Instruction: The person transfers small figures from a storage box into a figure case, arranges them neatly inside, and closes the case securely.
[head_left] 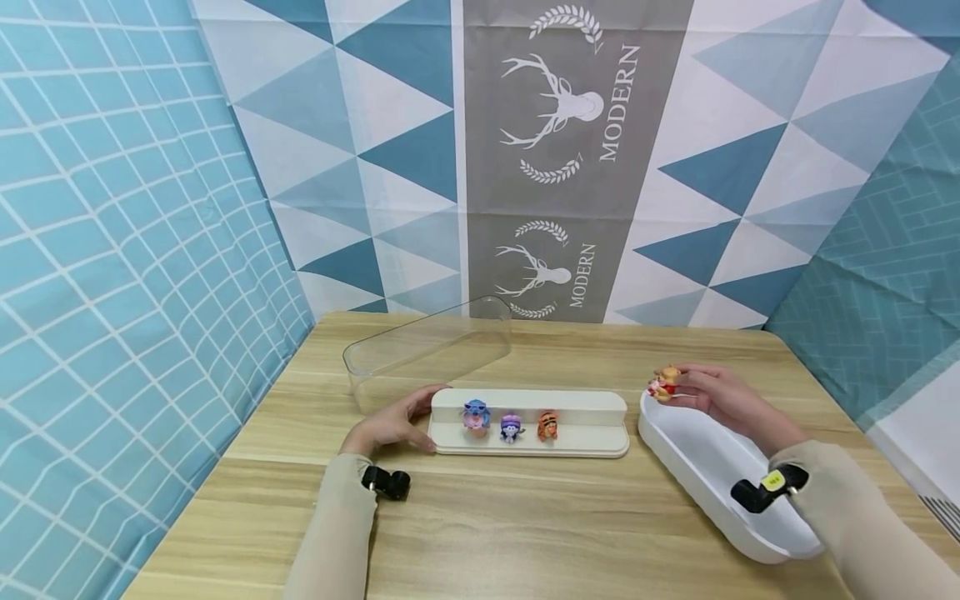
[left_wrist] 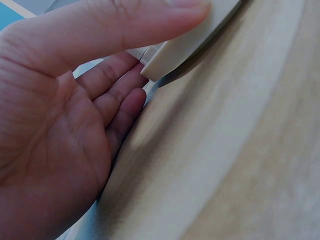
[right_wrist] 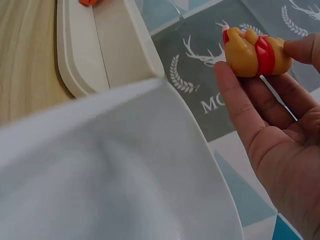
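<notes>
My right hand [head_left: 723,400] pinches a small yellow-orange figurine [head_left: 664,383] with red on it, above the far end of a white oblong box [head_left: 697,492]. In the right wrist view, a red band circles the figurine [right_wrist: 260,55] between thumb and fingertips. At the left end of a cream stepped display stand [head_left: 577,437], my left hand [head_left: 393,423] holds the stand, thumb in front and fingers behind. On the stand are a blue figurine [head_left: 476,414] with a pink part, a purple-and-white one [head_left: 511,428] and an orange striped one [head_left: 547,426].
A clear plastic cover [head_left: 427,350] lies behind the stand on the left, near the table's back edge. The wood-grain table [head_left: 480,525] meets a patterned cloth backdrop [head_left: 540,167]. Blue grid cloth [head_left: 127,250] hangs at the left.
</notes>
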